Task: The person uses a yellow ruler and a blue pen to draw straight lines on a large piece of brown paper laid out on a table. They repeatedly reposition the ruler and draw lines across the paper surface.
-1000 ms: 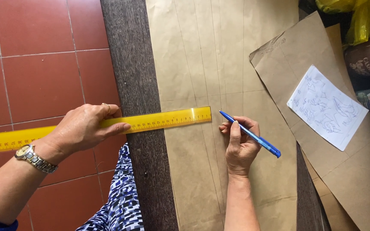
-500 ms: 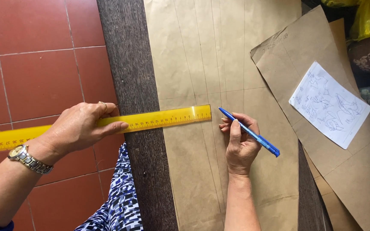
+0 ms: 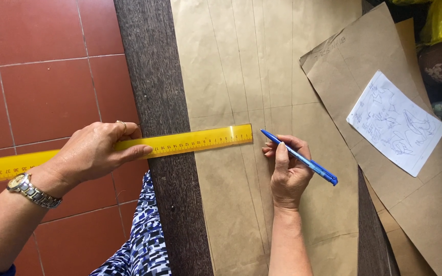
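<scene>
A: Where is the yellow ruler [image 3: 129, 149]?
B: Across the brown paper [image 3: 241, 66], overhanging the dark table [image 3: 152, 61]. The left hand [image 3: 95, 152] grips it.
A: And beside the ruler?
B: The right hand [image 3: 287, 171] pinches a blue pen [image 3: 299, 157] at the ruler's end.

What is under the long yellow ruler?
Under the yellow ruler, its right end lies on the brown pattern paper, its middle crosses the dark wooden table, and its left end hangs over the red floor tiles. The left hand hides part of it.
</scene>
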